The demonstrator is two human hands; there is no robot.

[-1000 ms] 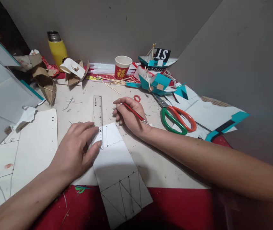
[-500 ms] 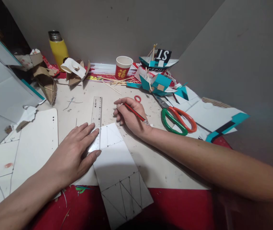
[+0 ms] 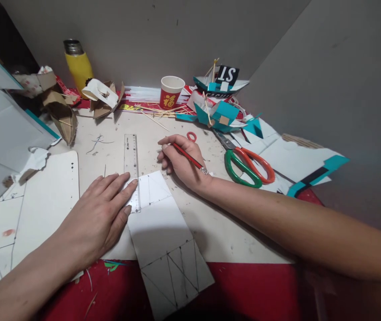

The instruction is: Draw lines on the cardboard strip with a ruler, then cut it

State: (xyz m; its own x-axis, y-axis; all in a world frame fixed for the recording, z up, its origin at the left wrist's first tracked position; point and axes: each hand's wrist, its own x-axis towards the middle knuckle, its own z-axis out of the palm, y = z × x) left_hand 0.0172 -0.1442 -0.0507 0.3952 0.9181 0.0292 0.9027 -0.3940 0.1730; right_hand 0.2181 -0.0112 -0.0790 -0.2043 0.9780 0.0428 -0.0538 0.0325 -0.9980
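My left hand (image 3: 100,214) lies flat with fingers stretched out, its fingertips resting on the near end of a clear plastic ruler (image 3: 132,160). The ruler runs away from me along the left edge of a white card strip (image 3: 158,223) marked with pencil lines and triangles. My right hand (image 3: 180,160) rests on the table just beyond the strip's far corner, fingers pinched on a red pencil (image 3: 188,157) whose tip points left.
Orange-and-green scissors (image 3: 247,162) lie right of my right hand. A red paper cup (image 3: 170,92), a yellow flask (image 3: 76,64), skewers, teal paper models (image 3: 219,113) and cardboard scraps line the back. A white board (image 3: 46,196) sits at left; grey walls enclose the table.
My left hand slid the ruler a little to the left and flattened out; its thumb no longer presses the card. The right hand with the pencil stayed put.
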